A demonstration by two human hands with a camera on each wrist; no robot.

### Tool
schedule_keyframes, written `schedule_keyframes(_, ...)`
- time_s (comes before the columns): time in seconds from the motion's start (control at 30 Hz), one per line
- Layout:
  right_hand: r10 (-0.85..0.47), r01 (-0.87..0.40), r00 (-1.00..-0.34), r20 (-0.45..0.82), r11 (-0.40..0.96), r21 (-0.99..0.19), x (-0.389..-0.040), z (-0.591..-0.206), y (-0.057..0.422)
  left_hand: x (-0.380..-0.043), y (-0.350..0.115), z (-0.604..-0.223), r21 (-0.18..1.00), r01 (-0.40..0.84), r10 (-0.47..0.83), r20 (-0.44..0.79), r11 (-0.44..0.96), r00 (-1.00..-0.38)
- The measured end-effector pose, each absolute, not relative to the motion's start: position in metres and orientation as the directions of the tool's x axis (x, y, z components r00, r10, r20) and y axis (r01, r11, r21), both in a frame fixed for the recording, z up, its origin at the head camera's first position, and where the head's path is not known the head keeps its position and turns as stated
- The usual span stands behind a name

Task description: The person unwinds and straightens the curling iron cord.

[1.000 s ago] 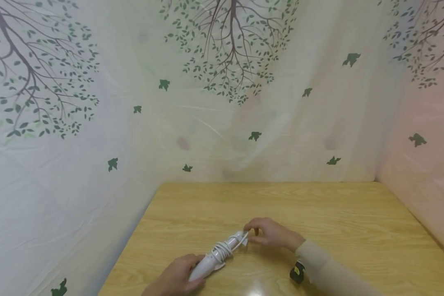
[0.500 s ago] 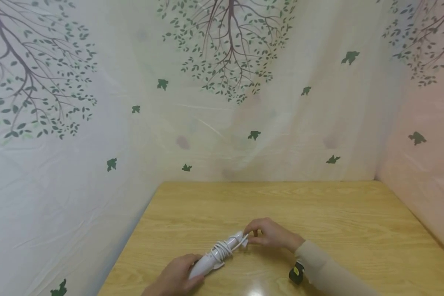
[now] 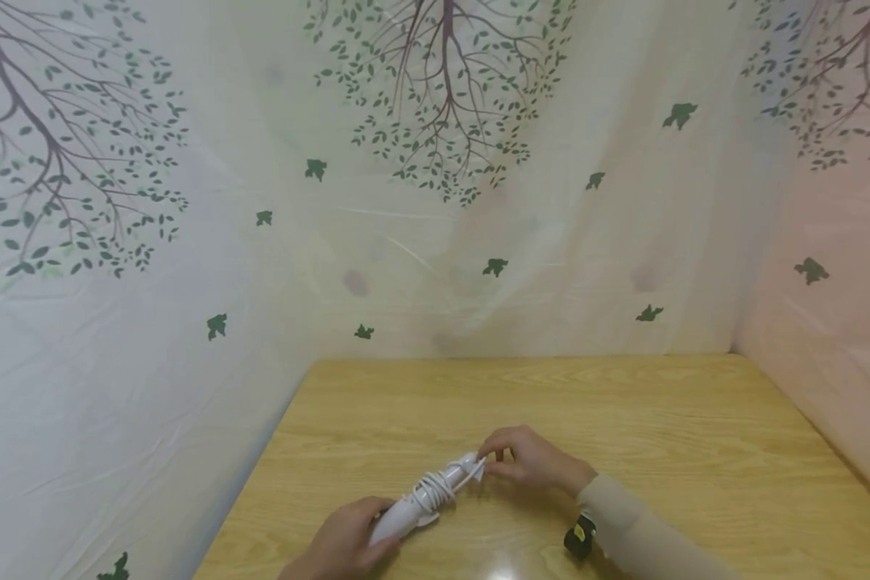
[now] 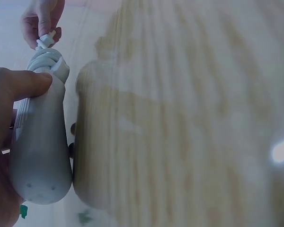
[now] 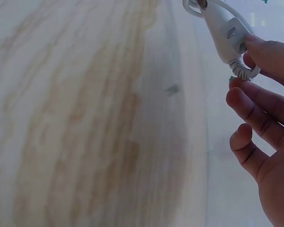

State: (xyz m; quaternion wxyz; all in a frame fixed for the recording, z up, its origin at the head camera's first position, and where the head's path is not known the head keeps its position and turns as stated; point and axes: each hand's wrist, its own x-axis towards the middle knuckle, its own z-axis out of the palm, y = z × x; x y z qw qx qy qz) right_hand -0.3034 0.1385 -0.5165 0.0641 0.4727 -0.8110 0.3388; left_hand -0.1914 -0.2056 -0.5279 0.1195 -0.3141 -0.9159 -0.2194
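Observation:
A white hand-held appliance with a long rounded body lies slanted over the table. White cord is wound in several turns around its narrower part. My left hand grips the thick end, the thumb lying along the top in the left wrist view. At the narrow end, my right hand pinches a small white plug with two grey marks between thumb and forefinger. Beside that thumb, the cord bends out of a ribbed sleeve. The other right fingers are loosely bent, away from the appliance.
A black tape measure-like object with a yellow mark sits beside the right sleeve. The wood-grain table meets pale sheeting printed with trees and leaves at the back and both sides.

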Motion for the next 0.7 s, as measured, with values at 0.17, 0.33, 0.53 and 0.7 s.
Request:
schedule_keyframes(0.17,-0.719,-0.813,-0.548,0.428,0.338,-0.473,-0.303,-0.510,0.142,-0.195,-0.204,-0.526,0.336,0.627,0.514,0.369,0.703,-0.774)
schedule_keyframes(0.33,-0.700,-0.798,-0.577,0.421,0.373,-0.474,-0.303,-0.506,0.146,-0.199,-0.203,-0.522,0.366,0.598,0.482,0.363,0.713,-0.797)
schedule_keyframes(0.53,-0.663,-0.779,-0.606,0.440,0.382,-0.497,-0.302,-0.500,0.155,-0.207,-0.198,-0.517,0.341,0.637,0.471,0.455,0.692,-0.756)
schedule_keyframes(0.7,-0.633,-0.775,-0.622,0.461,0.409,-0.482,-0.302,-0.494,0.164,-0.216,-0.192,-0.511,0.309,0.680,0.477,0.526,0.665,-0.705)
